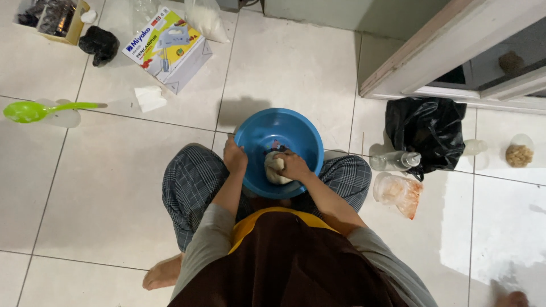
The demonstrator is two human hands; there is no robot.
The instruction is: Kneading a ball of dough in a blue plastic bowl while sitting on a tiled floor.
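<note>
Head view, only one: person sits cross-legged on the tiled floor (114, 187), blue bowl (256, 128) on the floor between the knees. Left hand (234, 156) grips the bowl's near-left rim, fingers wrapped over the edge, steadying it. Right hand (294, 166) is inside the bowl, fingers curled down over a pale lump of dough (274, 168) at the near side of the bowl bottom; can't tell whether they clamp it or just press on it. Step in hand, by my read: kneading, with the dough already gathered into one mass, so mixing looks mostly done. Next move likely calls for a fold-and-press with the right hand while the left keeps the rim pinned, since a light plastic bowl on smooth tile could skid. Around: green ladle (34, 110) lying well off to the left, mixer box (166, 48) and a folded white tissue (150, 98) ahead-left, clear bag of white powder (206, 20) at the top, black plastic bag (424, 133) to the right with a clear bottle (393, 161) lying just beside it, and a small bag of orange-tinted stuff (398, 193) near the right knee.
</note>
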